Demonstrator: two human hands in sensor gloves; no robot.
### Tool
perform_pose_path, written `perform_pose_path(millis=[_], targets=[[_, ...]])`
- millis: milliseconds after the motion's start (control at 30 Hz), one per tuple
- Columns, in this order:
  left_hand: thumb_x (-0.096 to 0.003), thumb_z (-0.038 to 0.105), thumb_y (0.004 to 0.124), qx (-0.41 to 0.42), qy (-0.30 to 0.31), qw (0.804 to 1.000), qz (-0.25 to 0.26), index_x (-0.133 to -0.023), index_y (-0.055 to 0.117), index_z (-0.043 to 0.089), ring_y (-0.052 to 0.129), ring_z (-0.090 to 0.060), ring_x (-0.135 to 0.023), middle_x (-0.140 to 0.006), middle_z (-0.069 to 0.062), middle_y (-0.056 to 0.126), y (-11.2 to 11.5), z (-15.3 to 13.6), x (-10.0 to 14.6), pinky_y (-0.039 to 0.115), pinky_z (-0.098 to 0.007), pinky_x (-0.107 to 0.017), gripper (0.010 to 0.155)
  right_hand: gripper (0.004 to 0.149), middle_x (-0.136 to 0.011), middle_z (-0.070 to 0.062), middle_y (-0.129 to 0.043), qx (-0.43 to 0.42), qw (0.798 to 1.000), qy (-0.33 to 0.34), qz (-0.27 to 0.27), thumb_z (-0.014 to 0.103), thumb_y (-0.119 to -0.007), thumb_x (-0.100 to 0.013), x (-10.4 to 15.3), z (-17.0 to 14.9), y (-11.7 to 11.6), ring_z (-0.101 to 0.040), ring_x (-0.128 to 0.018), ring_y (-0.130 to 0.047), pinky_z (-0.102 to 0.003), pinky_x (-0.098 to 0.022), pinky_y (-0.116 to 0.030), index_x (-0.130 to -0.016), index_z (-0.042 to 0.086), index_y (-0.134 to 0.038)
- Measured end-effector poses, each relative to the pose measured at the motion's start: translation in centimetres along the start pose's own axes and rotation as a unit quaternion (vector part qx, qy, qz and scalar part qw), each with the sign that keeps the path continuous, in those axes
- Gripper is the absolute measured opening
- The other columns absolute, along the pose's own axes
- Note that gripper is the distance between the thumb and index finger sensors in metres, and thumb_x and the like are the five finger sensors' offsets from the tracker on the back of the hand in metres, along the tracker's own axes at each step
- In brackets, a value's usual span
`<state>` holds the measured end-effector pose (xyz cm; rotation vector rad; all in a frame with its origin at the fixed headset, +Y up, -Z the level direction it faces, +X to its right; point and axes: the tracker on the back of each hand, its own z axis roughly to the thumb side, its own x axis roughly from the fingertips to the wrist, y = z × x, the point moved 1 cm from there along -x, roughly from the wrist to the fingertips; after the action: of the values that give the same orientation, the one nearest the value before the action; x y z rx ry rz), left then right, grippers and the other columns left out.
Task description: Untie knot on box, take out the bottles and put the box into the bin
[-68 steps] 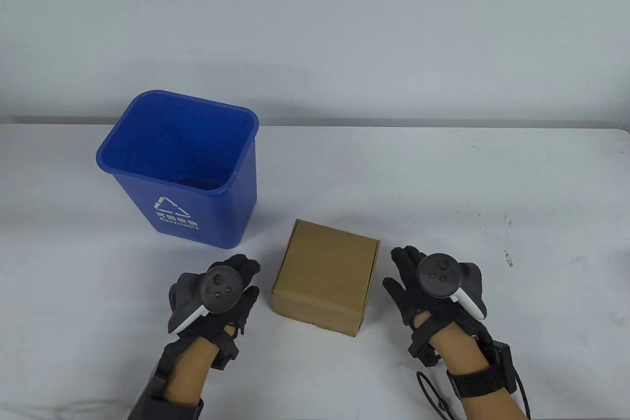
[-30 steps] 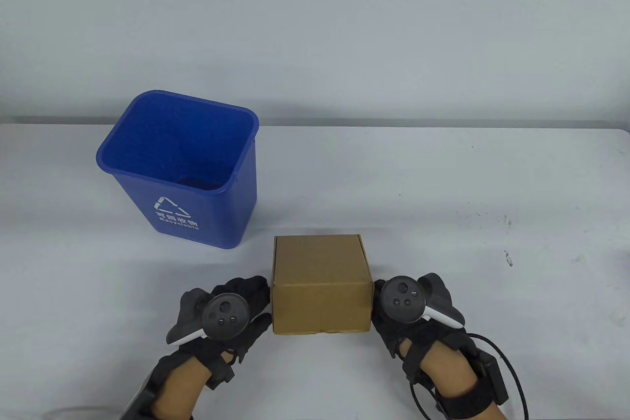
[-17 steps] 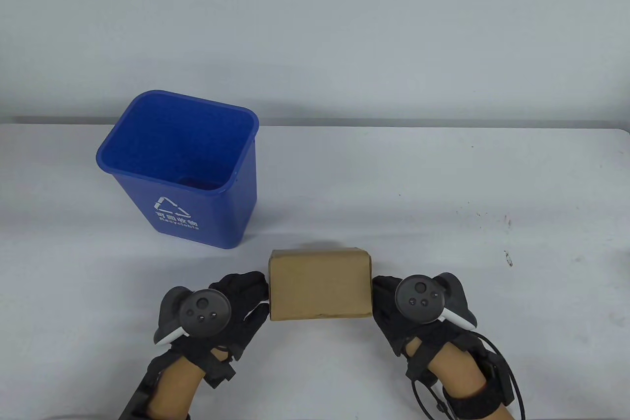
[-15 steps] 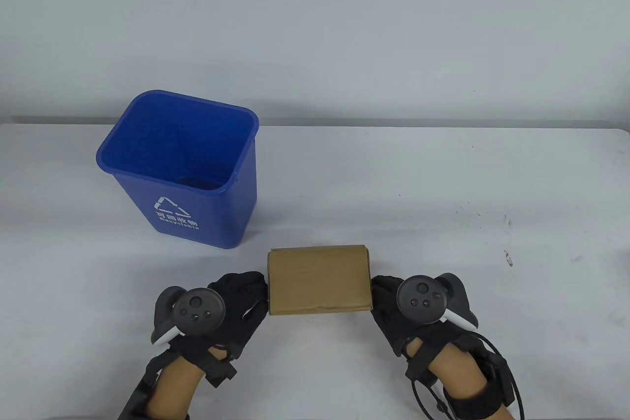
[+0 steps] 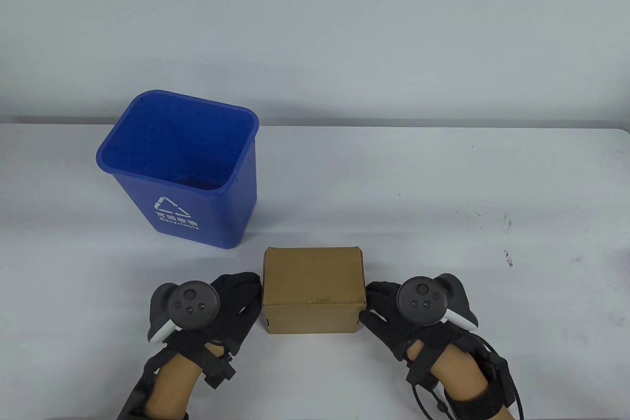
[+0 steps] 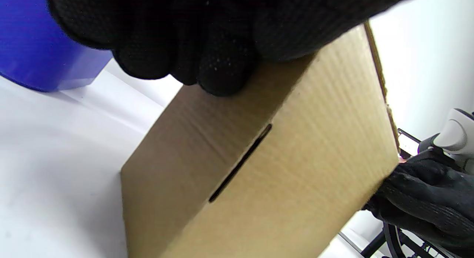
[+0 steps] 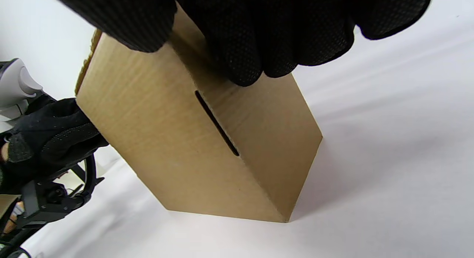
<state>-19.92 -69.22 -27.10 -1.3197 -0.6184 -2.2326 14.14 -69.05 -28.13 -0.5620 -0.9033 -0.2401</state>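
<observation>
A brown cardboard box (image 5: 311, 274) stands on the white table (image 5: 443, 183) between my two hands, in front of the blue bin (image 5: 197, 203). My left hand (image 5: 248, 292) holds its left side and my right hand (image 5: 376, 302) holds its right side. In the left wrist view my fingers (image 6: 207, 62) curl over the box (image 6: 281, 169), whose face has a narrow slot. The right wrist view shows the same, my fingers (image 7: 259, 47) lying on the slotted box (image 7: 166, 139). No string, knot or bottle shows.
The bin (image 6: 37, 58) stands upright at the left rear, open and with only its blue floor showing inside. The white table runs wide to the right, with small dark specks (image 5: 507, 257) on it. A grey wall stands behind.
Both hands closed in on the box's sides, squared it to the table's front edge, then tipped it over towards me. The bin stayed put.
</observation>
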Motion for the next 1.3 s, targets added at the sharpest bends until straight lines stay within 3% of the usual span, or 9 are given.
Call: perform_pose_path(millis=[133, 233, 500, 767, 900, 1300], targets=[[-0.0502, 0.042, 0.076, 0.042, 0.019, 0.999, 0.023, -0.1, 0.075, 0.01, 0.072, -0.05, -0.091, -0.107, -0.016, 0.067, -1.2, -0.1, 0.5, 0.061, -0.066, -0.066, 0.059, 0.06, -0.101, -0.022, -0.064, -0.004, 1.0, -0.005, -0.006, 0.043, -0.066, -0.05, 0.2, -0.5, 0.6, -0.055, -0.089, -0.065, -0.069, -0.06, -0.056, -0.092, 0.001, -0.073], [-0.0494, 0.05, 0.08, 0.053, 0.035, 0.998, 0.017, -0.109, 0.063, 0.013, 0.064, -0.051, -0.098, -0.112, -0.017, 0.058, -1.8, -0.4, 0.6, 0.056, -0.069, -0.07, 0.072, 0.064, -0.106, -0.023, -0.054, -0.02, 0.999, -0.003, -0.041, 0.044, -0.066, -0.05, 0.6, -0.9, 1.5, -0.055, -0.091, -0.06, -0.069, -0.061, -0.053, -0.099, 0.002, -0.062], [-0.0487, 0.056, 0.081, 0.111, 0.037, 0.992, -0.055, -0.115, 0.036, 0.008, 0.058, -0.053, -0.102, -0.116, -0.021, 0.044, -0.4, -1.1, -0.8, 0.053, -0.07, -0.071, 0.093, 0.079, -0.11, -0.024, -0.031, -0.101, 0.995, -0.004, -0.012, 0.047, -0.067, -0.051, 0.1, -2.4, 0.6, -0.056, -0.095, -0.048, -0.071, -0.063, -0.047, -0.106, 0.004, -0.032], [-0.0518, 0.049, 0.075, 0.225, 0.036, 0.972, -0.059, -0.112, 0.027, 0.003, 0.066, -0.054, -0.091, -0.112, -0.029, 0.038, 1.0, -2.0, -1.2, 0.062, -0.064, -0.067, 0.09, 0.08, -0.107, -0.027, -0.034, -0.213, 0.976, 0.027, 0.028, 0.042, -0.067, -0.051, -0.9, -3.0, -1.0, -0.054, -0.094, -0.054, -0.07, -0.062, -0.05, -0.103, -0.002, -0.024], [-0.0525, 0.05, 0.072, 0.251, 0.03, 0.967, -0.039, -0.113, 0.029, 0.003, 0.07, -0.054, -0.086, -0.11, -0.028, 0.043, 1.4, -2.1, -1.0, 0.066, -0.061, -0.065, 0.088, 0.079, -0.106, -0.029, -0.035, -0.214, 0.976, 0.031, 0.028, 0.039, -0.068, -0.051, -1.0, -3.0, -0.9, -0.054, -0.094, -0.056, -0.069, -0.062, -0.052, -0.101, -0.004, -0.025], [-0.0526, 0.046, 0.063, 0.188, 0.026, 0.982, 0.006, -0.109, 0.039, -0.004, 0.079, -0.054, -0.08, -0.104, -0.031, 0.054, 1.1, -0.9, -0.8, 0.075, -0.057, -0.06, 0.079, 0.077, -0.102, -0.035, -0.035, -0.203, 0.978, 0.037, 0.034, 0.035, -0.066, -0.051, -1.1, -2.6, -0.9, -0.057, -0.091, -0.059, -0.067, -0.062, -0.057, -0.097, -0.01, -0.025]])
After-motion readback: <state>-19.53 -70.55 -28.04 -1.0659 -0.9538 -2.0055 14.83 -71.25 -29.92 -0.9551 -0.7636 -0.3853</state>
